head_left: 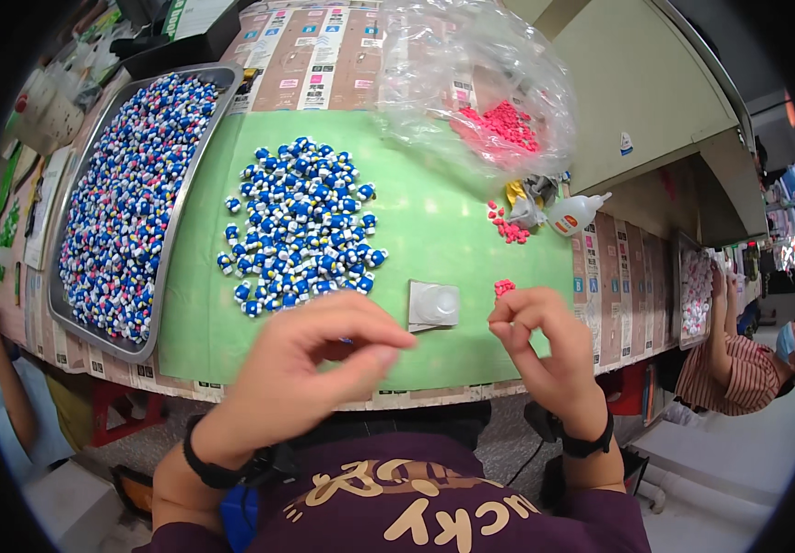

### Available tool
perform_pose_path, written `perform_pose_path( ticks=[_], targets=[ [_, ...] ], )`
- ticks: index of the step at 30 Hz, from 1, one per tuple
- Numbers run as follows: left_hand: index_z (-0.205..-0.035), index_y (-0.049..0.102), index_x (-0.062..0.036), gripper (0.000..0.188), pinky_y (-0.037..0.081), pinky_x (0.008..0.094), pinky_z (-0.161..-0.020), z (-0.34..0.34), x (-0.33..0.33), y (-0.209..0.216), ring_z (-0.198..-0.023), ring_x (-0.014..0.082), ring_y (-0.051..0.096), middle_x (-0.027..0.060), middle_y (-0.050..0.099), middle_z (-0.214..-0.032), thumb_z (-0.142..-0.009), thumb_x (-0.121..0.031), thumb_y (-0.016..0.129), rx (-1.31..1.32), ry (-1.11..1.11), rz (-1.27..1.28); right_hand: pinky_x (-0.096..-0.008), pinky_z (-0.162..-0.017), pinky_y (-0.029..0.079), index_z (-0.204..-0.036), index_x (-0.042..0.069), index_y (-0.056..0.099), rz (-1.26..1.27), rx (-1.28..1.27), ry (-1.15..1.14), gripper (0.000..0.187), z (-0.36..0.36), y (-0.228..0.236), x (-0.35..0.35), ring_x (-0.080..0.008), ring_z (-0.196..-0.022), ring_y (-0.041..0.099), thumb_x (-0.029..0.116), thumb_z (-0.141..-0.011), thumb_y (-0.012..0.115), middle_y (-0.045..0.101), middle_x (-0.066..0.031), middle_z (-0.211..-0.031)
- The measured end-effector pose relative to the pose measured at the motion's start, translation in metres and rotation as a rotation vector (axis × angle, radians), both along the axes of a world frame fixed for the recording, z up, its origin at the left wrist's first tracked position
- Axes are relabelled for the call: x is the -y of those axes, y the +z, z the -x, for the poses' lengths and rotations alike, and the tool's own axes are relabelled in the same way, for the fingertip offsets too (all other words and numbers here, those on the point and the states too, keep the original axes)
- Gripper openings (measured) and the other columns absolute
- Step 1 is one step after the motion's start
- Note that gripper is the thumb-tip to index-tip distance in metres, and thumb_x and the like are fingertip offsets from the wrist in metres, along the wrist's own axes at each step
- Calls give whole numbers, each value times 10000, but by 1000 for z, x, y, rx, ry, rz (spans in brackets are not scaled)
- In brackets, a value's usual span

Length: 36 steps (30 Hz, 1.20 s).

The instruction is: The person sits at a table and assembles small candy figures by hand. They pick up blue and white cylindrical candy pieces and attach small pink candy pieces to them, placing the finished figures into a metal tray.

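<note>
My left hand (pixel 291 364), a little blurred, is over the near edge of the green mat (pixel 471 359), thumb and forefinger drawn close together. Whether a small piece sits between them is hidden. Just beyond it spreads a loose heap of small blue-and-white figures (pixel 300 217) with yellow bits. My right hand (pixel 554 346) is in a pinch beside a small cluster of pink pieces (pixel 505 287); anything in its fingertips is too small to make out. Between both hands lies a whitish square pad with a round clear dish (pixel 436 303) on it.
A metal tray (pixel 165 263) full of similar figures stands at the left. Farther back are a clear plastic bag (pixel 416 92) with pink pieces (pixel 505 124), another pink cluster (pixel 511 230), crumpled foil (pixel 528 210) and a white squeeze bottle (pixel 574 216). A masked person (pixel 738 369) works at the right.
</note>
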State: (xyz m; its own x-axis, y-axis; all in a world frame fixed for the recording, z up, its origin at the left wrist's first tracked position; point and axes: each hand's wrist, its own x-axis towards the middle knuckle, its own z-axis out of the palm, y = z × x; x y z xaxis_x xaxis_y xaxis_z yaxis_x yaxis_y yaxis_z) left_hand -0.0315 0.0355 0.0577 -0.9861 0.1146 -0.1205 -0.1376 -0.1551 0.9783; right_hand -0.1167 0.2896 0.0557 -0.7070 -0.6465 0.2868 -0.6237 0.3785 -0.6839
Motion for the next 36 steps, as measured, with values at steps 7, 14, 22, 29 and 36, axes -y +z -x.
perform_pose_path(
  ticks=[7,14,22,29,36],
  targets=[
    [-991,696,33,106,537,235,-649,3,-26,-6,-774,115,630,90,639,-1000,-904,-24,675,206,-190,-439,-362,-707,426,-869,100,502,132,-98,246,312,-17,31,24,-233,-713,589,-90,-753,722,679,-74,-947],
    [-938,695,22,69,528,227,-634,-1,-25,-3,-746,111,631,90,649,-964,-870,7,702,173,-180,-493,-325,-747,462,-899,86,477,421,299,219,307,-27,22,25,-198,-792,621,-110,-805,695,677,-118,-972],
    [-929,723,-12,155,515,255,-597,-5,-24,-6,-717,149,638,87,662,-929,-782,29,752,-520,-1,303,-300,-872,467,-868,69,454,412,769,84,265,-35,30,26,-161,-913,602,-106,-855,652,629,-125,-987],
    [-966,723,-21,226,516,277,-609,-7,-23,-14,-730,195,647,97,665,-951,-750,34,762,-648,32,453,-274,-846,455,-815,70,450,306,916,61,240,-32,31,29,-152,-918,576,-94,-871,615,610,-100,-966],
    [-1073,715,-31,307,534,278,-715,-9,-14,-19,-874,190,651,122,648,-1081,-794,95,690,-433,122,363,-358,-789,391,-815,53,486,-187,37,90,226,10,30,35,-276,-806,557,-119,-698,575,579,-75,-850]
  ],
)
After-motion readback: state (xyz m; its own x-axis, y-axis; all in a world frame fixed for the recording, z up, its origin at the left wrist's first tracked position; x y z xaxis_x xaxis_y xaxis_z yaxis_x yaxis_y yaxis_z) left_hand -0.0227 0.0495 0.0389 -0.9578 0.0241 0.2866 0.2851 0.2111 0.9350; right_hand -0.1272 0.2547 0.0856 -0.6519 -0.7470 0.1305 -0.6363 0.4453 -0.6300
